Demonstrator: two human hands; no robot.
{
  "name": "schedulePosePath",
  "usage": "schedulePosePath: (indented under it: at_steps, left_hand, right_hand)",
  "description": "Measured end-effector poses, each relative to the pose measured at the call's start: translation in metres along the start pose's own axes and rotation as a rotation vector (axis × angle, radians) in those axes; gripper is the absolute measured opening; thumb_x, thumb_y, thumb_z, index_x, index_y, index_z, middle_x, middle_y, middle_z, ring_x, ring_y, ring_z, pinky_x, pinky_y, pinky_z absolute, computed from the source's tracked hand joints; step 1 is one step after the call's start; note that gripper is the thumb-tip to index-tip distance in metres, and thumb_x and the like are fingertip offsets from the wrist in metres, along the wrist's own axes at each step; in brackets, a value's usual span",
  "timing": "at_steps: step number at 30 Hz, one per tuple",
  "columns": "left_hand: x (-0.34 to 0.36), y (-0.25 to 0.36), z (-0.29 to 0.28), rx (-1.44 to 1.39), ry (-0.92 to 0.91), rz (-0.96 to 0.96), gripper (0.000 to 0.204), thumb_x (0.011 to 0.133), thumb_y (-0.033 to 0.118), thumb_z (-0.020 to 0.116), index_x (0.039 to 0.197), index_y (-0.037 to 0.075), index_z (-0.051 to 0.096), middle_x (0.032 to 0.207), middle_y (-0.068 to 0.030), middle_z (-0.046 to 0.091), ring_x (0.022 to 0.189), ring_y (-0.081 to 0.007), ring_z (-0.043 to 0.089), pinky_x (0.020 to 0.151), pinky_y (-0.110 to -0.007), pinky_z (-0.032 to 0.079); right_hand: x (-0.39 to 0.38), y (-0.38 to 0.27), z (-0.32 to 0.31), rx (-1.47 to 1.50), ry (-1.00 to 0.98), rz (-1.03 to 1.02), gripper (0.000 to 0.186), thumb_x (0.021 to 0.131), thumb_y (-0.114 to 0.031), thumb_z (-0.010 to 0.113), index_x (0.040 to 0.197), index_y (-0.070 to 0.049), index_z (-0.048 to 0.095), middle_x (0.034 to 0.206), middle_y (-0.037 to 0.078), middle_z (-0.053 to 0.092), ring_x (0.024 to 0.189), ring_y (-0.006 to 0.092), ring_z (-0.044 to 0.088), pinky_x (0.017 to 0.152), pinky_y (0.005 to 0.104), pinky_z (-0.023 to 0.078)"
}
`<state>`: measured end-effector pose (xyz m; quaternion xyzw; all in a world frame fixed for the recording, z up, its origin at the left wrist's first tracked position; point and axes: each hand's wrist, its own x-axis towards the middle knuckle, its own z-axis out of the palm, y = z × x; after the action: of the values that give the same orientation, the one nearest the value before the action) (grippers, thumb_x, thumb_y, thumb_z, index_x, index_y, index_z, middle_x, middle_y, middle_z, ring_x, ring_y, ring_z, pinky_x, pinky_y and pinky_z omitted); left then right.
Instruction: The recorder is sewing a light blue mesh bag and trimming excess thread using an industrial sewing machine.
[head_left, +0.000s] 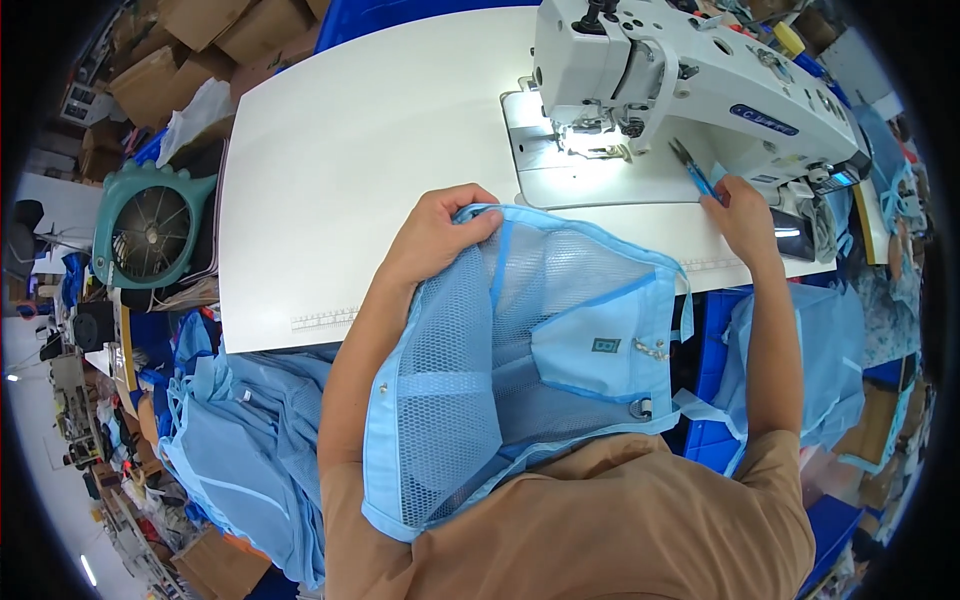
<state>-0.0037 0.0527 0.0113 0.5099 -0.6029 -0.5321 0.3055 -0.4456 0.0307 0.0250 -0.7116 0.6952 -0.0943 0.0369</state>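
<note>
Workpiece (445, 400): open mesh cloth; smooth cloth trim (590, 226). Tabletop (350, 180): smooth, faint sheen. Machine (720, 85): glossy. Plate (590, 182): smooth metal. Snips (692, 168): metal blades.

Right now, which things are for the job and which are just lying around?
Seem part of the job:
blue mesh piece, held by the left hand
snips, at the right hand
white sewing machine
white table

Seem just lying about:
green fan
cardboard boxes
blue fabric pile (unsure: similar colour)
</note>
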Motion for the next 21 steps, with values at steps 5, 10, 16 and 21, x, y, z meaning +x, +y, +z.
schedulePosePath:
  at_steps: [5,10,16,21]
  left_hand:
    - [0.004,-0.001,0.000,0.037,0.005,0.001,0.026,0.092,0.032,0.076,0.102,0.008,0.079,0.081,-0.0030,0.071,0.076,-0.0139,0.066,0.075,-0.030,0.053]
    - [0.001,-0.007,-0.002,-0.007,-0.010,-0.011,0.024,0.093,0.029,0.074,0.101,0.006,0.078,0.082,-0.0033,0.072,0.077,-0.0124,0.066,0.076,-0.028,0.053]
    - [0.006,-0.011,-0.003,-0.257,-0.077,-0.051,0.021,0.095,0.024,0.072,0.102,0.005,0.078,0.084,-0.0011,0.072,0.076,-0.0090,0.064,0.074,-0.025,0.051]
    - [0.006,-0.010,-0.001,-0.153,-0.073,-0.020,0.023,0.099,0.026,0.069,0.100,0.005,0.079,0.083,-0.0004,0.071,0.076,-0.0086,0.063,0.073,-0.025,0.051]
  right_hand:
    - [0.005,-0.051,0.007,0.110,0.368,-0.217,0.020,0.094,-0.017,0.071,0.105,0.000,0.070,0.098,0.016,0.070,0.094,0.0358,0.070,0.085,0.0433,0.055]
    - [-0.020,-0.196,0.014,0.728,-0.210,-0.291,0.030,0.104,-0.029,0.059,0.106,-0.002,0.074,0.100,0.020,0.073,0.096,0.0375,0.070,0.085,0.0442,0.053]
    - [-0.015,-0.214,0.032,0.795,-0.364,-0.349,0.026,0.101,-0.027,0.064,0.103,-0.003,0.072,0.089,0.018,0.073,0.086,0.0376,0.070,0.079,0.0450,0.053]
    - [-0.012,-0.213,0.033,0.719,-0.292,-0.466,0.024,0.098,-0.024,0.067,0.104,-0.002,0.072,0.091,0.017,0.074,0.088,0.0363,0.071,0.080,0.0437,0.054]
